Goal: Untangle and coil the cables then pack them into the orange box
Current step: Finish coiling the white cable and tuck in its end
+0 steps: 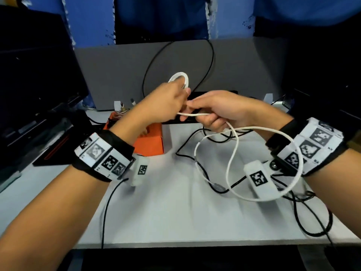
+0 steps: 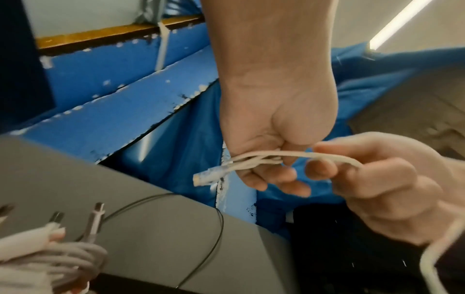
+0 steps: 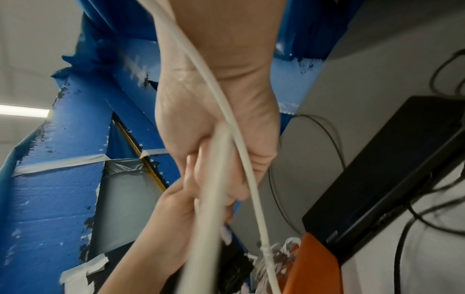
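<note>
White table [image 1: 166,212] carries black cables [image 1: 304,222]; blue wall [image 1: 89,20] behind.

left wristband [image 1: 103,156]: black strap, white tag markers | right wristband [image 1: 310,147]: same

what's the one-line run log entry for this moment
step: coiling white cable | left hand: grips gathered loops | right hand: pinches feed strand | orange box: holds earlier coils | black cables: loose on table

A thin white cable [image 1: 232,145] hangs in loose loops at the right; black cables [image 1: 304,218] sprawl beneath it; the orange box [image 1: 151,143] sits left, holding coiled cables.
</note>
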A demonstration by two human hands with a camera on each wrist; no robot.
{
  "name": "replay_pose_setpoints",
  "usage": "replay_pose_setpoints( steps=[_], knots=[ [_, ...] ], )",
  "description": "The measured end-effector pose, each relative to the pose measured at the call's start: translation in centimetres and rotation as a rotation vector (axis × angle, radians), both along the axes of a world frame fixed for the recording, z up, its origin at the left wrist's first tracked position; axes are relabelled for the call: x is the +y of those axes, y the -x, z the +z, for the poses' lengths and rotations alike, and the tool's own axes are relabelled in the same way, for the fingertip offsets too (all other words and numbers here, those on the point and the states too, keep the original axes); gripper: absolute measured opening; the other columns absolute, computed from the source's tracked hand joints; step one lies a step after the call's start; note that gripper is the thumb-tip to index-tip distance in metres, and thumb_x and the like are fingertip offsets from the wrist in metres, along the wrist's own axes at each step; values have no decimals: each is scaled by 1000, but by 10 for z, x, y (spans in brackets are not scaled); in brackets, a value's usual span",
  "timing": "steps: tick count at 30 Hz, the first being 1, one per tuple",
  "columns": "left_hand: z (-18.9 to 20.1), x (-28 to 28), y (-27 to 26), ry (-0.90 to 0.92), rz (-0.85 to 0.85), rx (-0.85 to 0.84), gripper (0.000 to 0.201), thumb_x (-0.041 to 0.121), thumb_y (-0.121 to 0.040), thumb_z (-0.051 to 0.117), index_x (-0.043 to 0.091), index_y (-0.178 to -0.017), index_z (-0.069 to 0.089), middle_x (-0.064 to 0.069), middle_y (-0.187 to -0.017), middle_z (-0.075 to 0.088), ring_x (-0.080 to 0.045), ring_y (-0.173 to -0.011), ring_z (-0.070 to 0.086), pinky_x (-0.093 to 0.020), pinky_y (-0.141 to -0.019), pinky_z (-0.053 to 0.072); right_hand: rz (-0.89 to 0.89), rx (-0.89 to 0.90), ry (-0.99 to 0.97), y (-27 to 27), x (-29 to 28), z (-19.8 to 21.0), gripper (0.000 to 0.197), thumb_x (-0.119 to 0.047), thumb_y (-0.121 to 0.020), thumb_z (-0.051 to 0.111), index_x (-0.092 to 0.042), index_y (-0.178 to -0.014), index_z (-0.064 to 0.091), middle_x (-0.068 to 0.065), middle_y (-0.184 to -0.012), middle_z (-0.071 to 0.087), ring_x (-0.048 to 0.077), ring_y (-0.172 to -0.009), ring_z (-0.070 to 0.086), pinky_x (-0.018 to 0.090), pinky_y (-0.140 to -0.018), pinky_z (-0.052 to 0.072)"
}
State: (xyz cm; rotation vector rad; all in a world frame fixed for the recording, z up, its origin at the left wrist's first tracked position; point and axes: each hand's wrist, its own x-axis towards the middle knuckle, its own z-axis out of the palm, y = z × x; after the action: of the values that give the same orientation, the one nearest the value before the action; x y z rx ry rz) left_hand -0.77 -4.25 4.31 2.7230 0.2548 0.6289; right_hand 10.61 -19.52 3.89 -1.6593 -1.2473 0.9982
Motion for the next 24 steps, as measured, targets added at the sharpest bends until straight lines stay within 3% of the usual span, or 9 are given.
replay_pose_setpoints(
  steps=[2,4,7,11,14,16,21,24],
  knots=[
    [8,12,9,244,-75,142,33,28,-109,44,0,-113,60,2,-63,58,-19,-49,44,-34,-52,36,68,-190,-13,-8,-12,6,32,-29,-110,48,-6,-109,70,-3,-61,26,11,-50,19,23,-44,19],
    [11,19,21,536,-232,330,33,27,-109,44,6,-118,68,-1,-64,48,-14,-46,34,-32,-47,29,88,-388,-12,-16,-21,14,27,-30,-107,55,-11,-105,74,-3,-60,31,12,-51,27,21,-46,28],
    [8,20,32,766,-514,470,40,21,-109,38,-6,-123,64,-7,-67,30,-13,-48,20,-28,-52,33,31,-565,-77,-25,-28,23,28,-40,-100,61,-17,-95,75,-6,-58,41,12,-50,37,20,-48,36],
    [4,21,35,1000,-742,333,27,21,-106,38,5,-103,58,3,-57,28,-10,-43,22,-27,-56,34,-46,-605,-211,-31,-28,21,30,-40,-100,62,-13,-91,70,-8,-59,42,10,-52,40,26,-48,43],
    [0,19,31,1178,-768,171,28,18,-109,28,11,-97,52,9,-53,32,-7,-42,37,-28,-71,46,-42,-621,-209,-36,-26,19,22,-31,-103,61,-11,-94,67,-8,-59,43,9,-52,40,25,-51,43],
    [-3,18,29,1240,-758,127,29,18,-110,26,12,-97,51,11,-51,40,-7,-44,44,-28,-78,50,-25,-685,-145,-41,-25,21,16,-25,-104,62,-12,-95,66,-5,-59,50,11,-52,49,24,-52,47],
    [-5,27,32,1283,-734,116,29,19,-111,27,11,-98,52,11,-49,42,-5,-37,34,-26,-69,49,25,-708,224,-58,-31,24,9,-18,-102,64,-12,-97,69,2,-62,61,14,-54,57,25,-58,48],
    [-5,34,33,1336,-747,95,31,19,-111,26,11,-99,53,11,-49,45,-5,-34,37,-24,-67,51,10,-737,312,-71,-36,20,13,-28,-98,70,-15,-95,72,6,-69,70,18,-61,64,34,-69,51]
  ],
)
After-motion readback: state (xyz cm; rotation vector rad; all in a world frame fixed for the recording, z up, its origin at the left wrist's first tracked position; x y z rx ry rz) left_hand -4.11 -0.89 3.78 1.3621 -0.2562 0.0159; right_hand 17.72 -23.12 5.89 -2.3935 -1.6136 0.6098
